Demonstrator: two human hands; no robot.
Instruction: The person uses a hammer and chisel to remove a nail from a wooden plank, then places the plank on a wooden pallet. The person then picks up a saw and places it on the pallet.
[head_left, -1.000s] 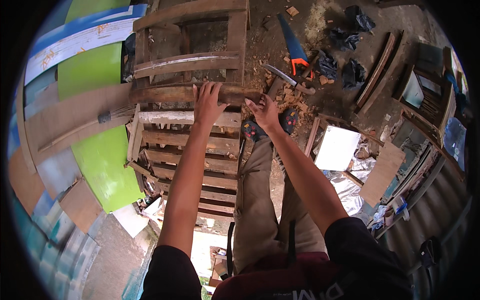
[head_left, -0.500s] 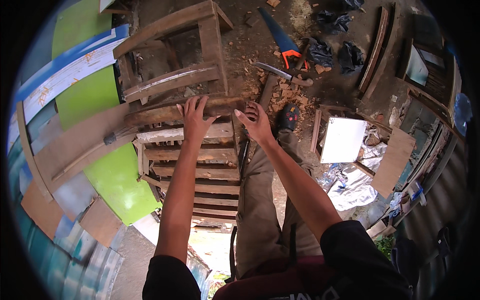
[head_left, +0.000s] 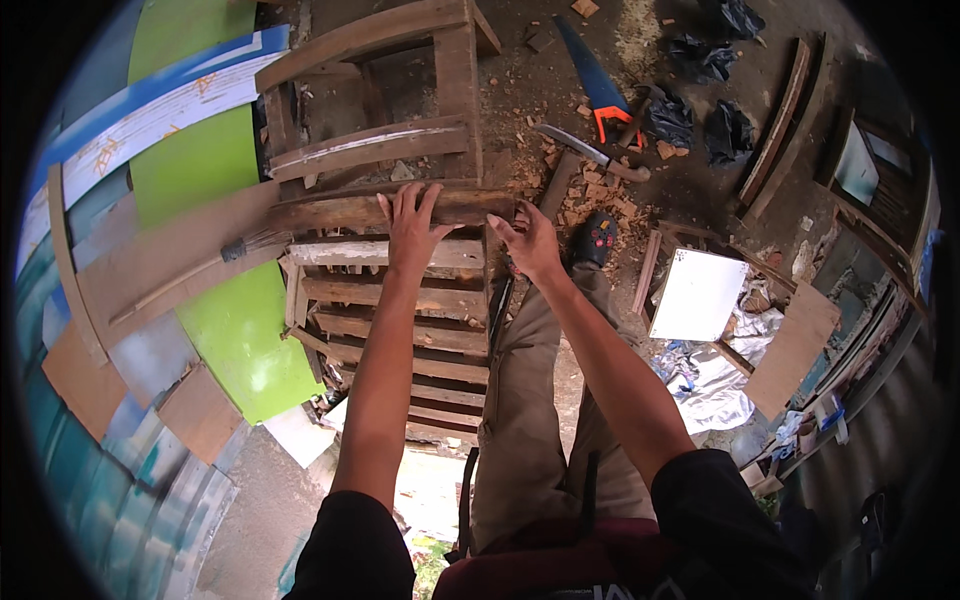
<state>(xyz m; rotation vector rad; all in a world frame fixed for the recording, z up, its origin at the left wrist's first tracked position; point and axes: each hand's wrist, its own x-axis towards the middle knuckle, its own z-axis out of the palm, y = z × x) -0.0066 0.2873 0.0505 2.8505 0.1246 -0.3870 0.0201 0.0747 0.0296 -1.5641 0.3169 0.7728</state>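
Note:
A rough brown wooden plank (head_left: 335, 211) lies crosswise over the near part of a slatted wooden frame (head_left: 385, 293). My left hand (head_left: 411, 228) rests over the plank's middle, its fingers across the top face and the thumb along the near edge. At the plank's right end, my right hand (head_left: 530, 241) holds the end with bent fingers, the thumb against the near side. The fingertips of the right hand are partly hidden behind the wood. Pale worn paint shows on the slat just below the plank.
Beyond stands another wooden frame (head_left: 370, 148). On the floor lie a blue saw (head_left: 590, 72) with an orange handle, a machete (head_left: 580, 145), wood chips (head_left: 605, 195) and black plastic bags (head_left: 728, 132). A white board (head_left: 698, 294) sits right; green panels (head_left: 245, 345) lean left.
The whole view has shifted, so the scene sits farther right. Both hands stay at the same parts of the plank; the right fingers look more closed around its end.

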